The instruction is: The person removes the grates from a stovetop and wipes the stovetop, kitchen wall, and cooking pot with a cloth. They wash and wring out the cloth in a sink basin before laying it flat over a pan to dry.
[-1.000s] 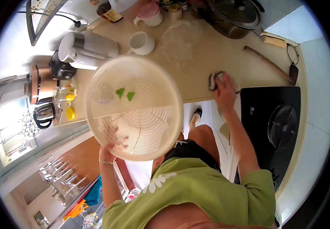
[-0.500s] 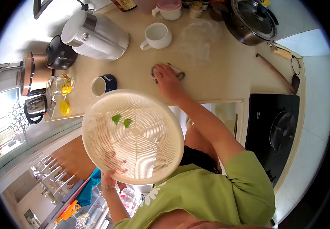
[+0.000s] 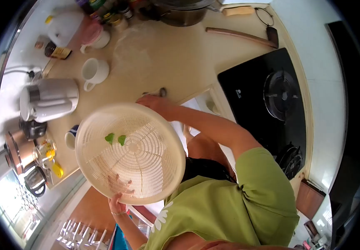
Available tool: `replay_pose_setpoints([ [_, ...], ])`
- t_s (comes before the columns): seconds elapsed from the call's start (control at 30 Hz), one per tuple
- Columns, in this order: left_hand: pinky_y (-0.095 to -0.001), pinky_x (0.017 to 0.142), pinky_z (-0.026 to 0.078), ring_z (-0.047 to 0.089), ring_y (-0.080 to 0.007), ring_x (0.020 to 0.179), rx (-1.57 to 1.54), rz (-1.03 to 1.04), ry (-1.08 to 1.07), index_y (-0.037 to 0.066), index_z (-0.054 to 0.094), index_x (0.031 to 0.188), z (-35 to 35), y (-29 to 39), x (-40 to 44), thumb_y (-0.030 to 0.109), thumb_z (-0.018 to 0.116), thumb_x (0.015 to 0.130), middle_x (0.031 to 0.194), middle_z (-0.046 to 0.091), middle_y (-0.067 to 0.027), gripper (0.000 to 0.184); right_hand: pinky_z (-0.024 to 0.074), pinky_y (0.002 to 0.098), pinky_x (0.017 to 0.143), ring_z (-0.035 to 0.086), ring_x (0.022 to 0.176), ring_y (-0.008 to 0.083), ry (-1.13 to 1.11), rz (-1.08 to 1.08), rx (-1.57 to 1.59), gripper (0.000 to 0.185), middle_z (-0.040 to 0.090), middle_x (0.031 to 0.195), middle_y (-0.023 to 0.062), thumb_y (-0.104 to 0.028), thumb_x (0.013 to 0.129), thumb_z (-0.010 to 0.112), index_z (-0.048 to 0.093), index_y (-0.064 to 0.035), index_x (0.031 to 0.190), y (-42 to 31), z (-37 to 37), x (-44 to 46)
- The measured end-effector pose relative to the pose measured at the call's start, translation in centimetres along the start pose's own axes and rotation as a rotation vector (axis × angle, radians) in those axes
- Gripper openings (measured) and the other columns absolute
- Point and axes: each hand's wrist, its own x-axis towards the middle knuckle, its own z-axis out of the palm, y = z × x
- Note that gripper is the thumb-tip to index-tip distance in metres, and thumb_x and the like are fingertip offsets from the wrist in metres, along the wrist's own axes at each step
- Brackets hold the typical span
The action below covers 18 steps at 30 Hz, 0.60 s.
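Cream plastic is forming the colander [image 3: 135, 166], which the left hand [image 3: 116, 204] is gripping by its lower rim; two green leaves [image 3: 115, 139] are lying inside. Beyond the upper rim, the right hand [image 3: 155, 105] is touching a bunched cloth [image 3: 160, 92] on the countertop [image 3: 180, 62]; its finger spread is remaining unclear, cannot tell.

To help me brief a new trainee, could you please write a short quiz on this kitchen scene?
1. Multiple choice: which hand grips the rim of the pale colander?
A) the right hand
B) the left hand
C) neither hand
2. True or false: the green leaves lie on the bare countertop, outside the colander.
3. Count: how many burners show on the black stove?

Key: 1. B; 2. False, they are in the colander; 3. Two.
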Motion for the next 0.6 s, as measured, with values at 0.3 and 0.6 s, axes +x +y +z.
replay_pose_setpoints([
  [0.3, -0.0595, 0.072, 0.046, 0.04, -0.0496, 0.106, 0.088, -0.164, -0.238, 0.013, 0.014, 0.134, 10.1, 0.0, 6.5, -0.005, 0.044, 0.059, 0.134, 0.024, -0.0148, 0.082, 0.0365, 0.0367, 0.087, 0.044, 0.105, 0.0283, 0.19, 0.28, -0.601, 0.026, 0.049, 0.114, 0.0094, -0.003, 0.069, 0.048, 0.055, -0.0075, 0.093, 13.0, -17.7, -4.1],
  [0.6, -0.0588, 0.078, 0.043, 0.038, -0.0484, 0.108, 0.163, -0.273, -0.485, 0.012, 0.017, 0.133, 17.9, 0.3, 8.7, -0.001, 0.044, 0.064, 0.131, 0.026, -0.0173, 0.075, 0.0356, 0.0352, 0.091, 0.041, 0.111, 0.0267, 0.644, 0.449, -0.036, 0.039, 0.048, 0.114, 0.0138, -0.016, 0.071, 0.052, 0.048, -0.0017, 0.107, 6.0, -10.3, -9.2],
])
